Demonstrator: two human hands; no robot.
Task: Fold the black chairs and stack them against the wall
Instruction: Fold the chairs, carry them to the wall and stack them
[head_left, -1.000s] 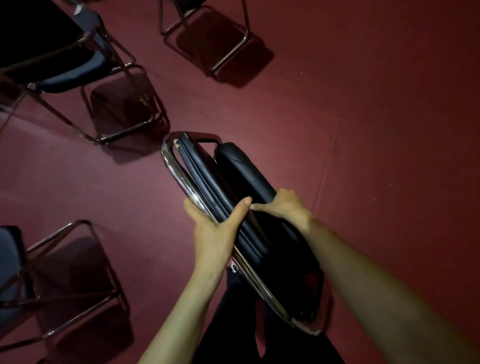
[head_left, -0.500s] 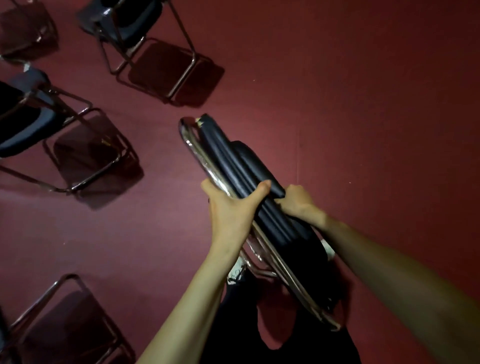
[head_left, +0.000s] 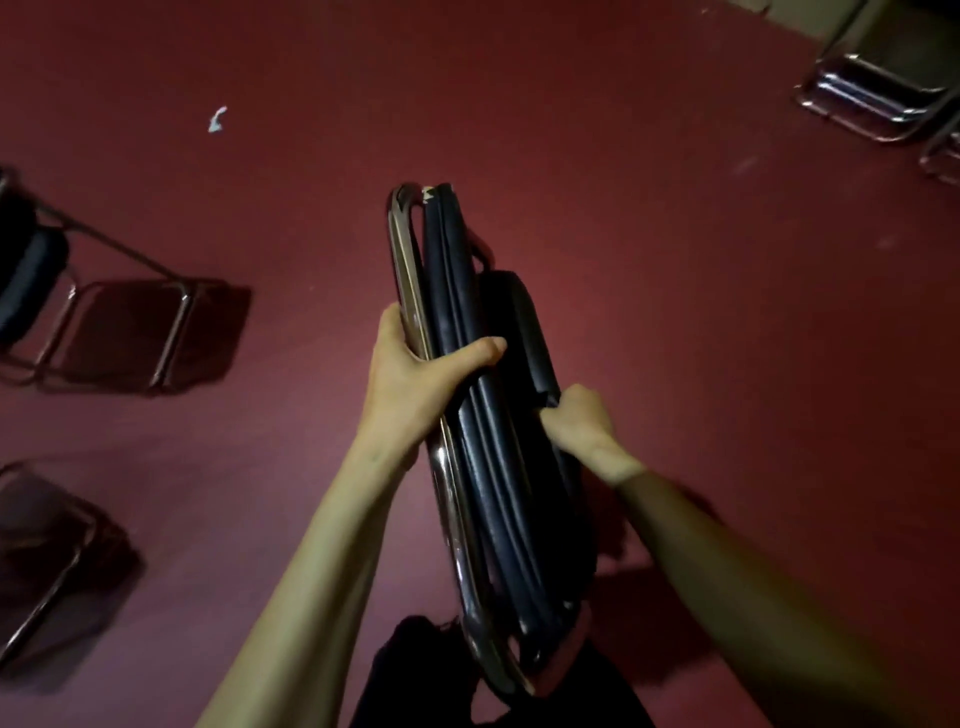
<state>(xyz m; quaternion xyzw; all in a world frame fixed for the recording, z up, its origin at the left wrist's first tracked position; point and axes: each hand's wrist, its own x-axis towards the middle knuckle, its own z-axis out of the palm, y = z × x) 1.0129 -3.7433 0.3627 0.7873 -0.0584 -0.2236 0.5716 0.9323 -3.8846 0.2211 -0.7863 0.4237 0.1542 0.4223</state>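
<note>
the folded black chair (head_left: 457, 291) is hanging edge-up over the red carpet (head_left: 675, 260), in front of the person. the left hand (head_left: 415, 384) is wrapping its fingers round the chrome frame (head_left: 404, 270) and seat; the right hand (head_left: 579, 421) is clutching the padded back. if either grip is slackening, the chair may be springing open or striking the open chair (head_left: 31, 280) at left.

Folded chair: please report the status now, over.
Left hand, right hand: both gripping folded chair. Chair shut flat, held edge-up. Open chair at left, apart from it.
</note>
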